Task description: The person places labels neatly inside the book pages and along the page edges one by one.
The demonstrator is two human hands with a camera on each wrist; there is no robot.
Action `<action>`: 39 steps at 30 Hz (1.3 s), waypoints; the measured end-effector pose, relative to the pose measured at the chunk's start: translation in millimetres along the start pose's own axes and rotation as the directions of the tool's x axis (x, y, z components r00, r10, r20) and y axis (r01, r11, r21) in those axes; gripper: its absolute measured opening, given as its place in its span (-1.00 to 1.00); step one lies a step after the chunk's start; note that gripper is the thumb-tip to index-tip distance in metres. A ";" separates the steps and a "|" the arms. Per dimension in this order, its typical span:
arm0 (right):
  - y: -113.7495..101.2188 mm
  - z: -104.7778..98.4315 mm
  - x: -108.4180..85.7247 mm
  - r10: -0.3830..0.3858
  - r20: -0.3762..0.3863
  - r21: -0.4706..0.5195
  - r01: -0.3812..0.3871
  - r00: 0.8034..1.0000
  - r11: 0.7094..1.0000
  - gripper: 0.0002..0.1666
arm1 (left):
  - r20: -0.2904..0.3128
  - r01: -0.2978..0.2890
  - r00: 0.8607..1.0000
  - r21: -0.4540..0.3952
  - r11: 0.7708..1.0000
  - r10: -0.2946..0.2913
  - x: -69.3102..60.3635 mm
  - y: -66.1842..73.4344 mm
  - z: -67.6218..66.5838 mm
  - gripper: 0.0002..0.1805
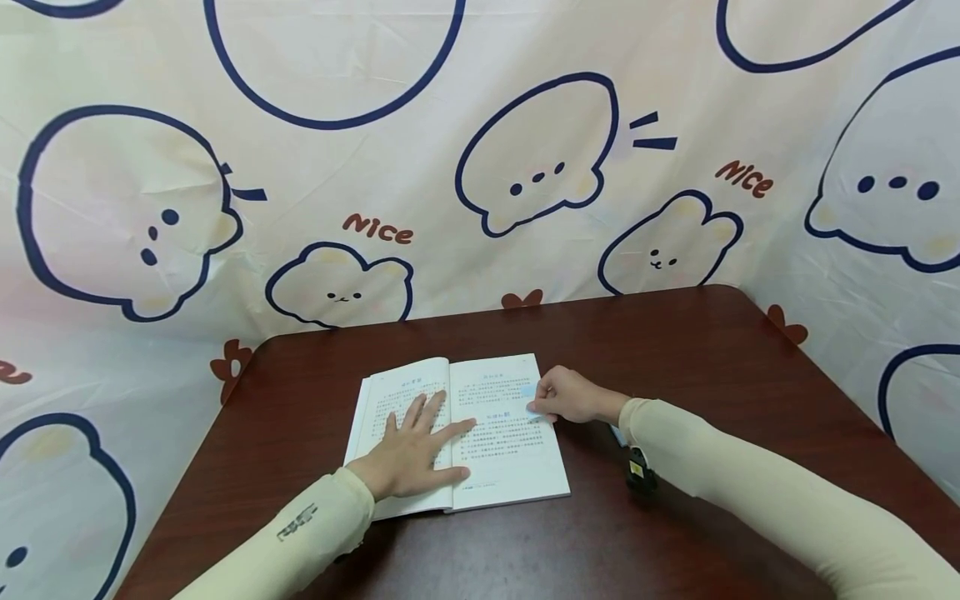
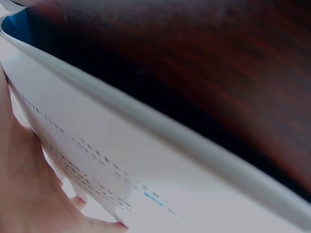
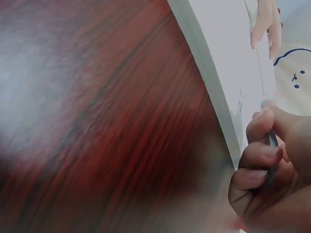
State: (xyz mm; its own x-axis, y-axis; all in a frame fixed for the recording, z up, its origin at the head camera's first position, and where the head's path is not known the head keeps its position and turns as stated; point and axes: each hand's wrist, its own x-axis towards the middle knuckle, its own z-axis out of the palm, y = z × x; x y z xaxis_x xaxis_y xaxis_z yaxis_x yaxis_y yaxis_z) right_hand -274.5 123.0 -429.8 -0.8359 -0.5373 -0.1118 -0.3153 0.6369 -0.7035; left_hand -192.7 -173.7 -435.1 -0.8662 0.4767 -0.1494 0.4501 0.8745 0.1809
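Note:
An open book with printed pages lies on the table. My left hand rests across its left page, fingers spread, with the thumb and index finger reaching over the fold onto the right page. At the right page's outer edge, my right hand pinches a light blue paper slip, which looks like a sticky note. The right wrist view shows the fingers of my right hand curled, with a thin dark grey edge among them; what it belongs to is unclear.
The dark brown wooden table extends around the book. A pale cloth with cartoon drawings hangs behind and beside it. Under my right wrist sits a small black device, and a light blue bit shows near it.

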 end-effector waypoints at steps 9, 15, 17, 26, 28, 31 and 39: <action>-3.6 7.5 7.6 0.048 -0.043 -0.032 -0.050 0.998 0.998 -0.72 | -0.005 0.006 1.000 0.003 1.000 -0.006 -0.4 -0.8 1.6 -0.22; -5.9 8.3 6.8 0.063 -0.059 -0.030 -0.065 0.996 0.997 -0.70 | 0.003 0.009 1.000 0.006 1.000 -0.009 0.1 -0.9 2.5 -0.21; -6.3 8.5 6.7 0.067 -0.064 -0.027 -0.069 0.996 0.997 -0.70 | 0.006 0.012 1.000 0.010 1.000 -0.012 0.3 -0.8 2.3 -0.21; -6.9 10.3 6.9 0.078 -0.081 -0.026 -0.080 0.994 0.996 -0.70 | 0.017 0.011 1.000 0.014 1.000 -0.011 0.9 -0.2 0.8 -0.20; -7.5 10.5 6.7 0.085 -0.084 -0.022 -0.087 0.993 0.996 -0.69 | 0.018 0.012 1.000 0.011 1.000 -0.012 0.6 0.0 0.3 -0.20; -7.5 11.2 6.4 0.081 -0.089 -0.025 -0.084 0.993 0.996 -0.68 | 0.016 0.013 1.000 0.012 1.000 -0.013 0.6 -0.1 0.1 -0.20; -5.5 12.6 7.6 0.073 -0.095 -0.030 -0.076 0.993 0.997 -0.70 | 0.005 0.010 1.000 0.010 1.000 -0.010 0.7 -0.7 0.8 -0.21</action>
State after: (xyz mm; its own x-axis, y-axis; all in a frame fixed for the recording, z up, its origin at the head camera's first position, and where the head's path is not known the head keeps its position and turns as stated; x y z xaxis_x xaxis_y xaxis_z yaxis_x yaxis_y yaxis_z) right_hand -273.4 108.4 -435.6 -0.8955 -0.4348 -0.0953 -0.2644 0.6919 -0.6719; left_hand -193.5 -173.9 -436.1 -0.8697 0.4681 -0.1562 0.4433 0.8802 0.1696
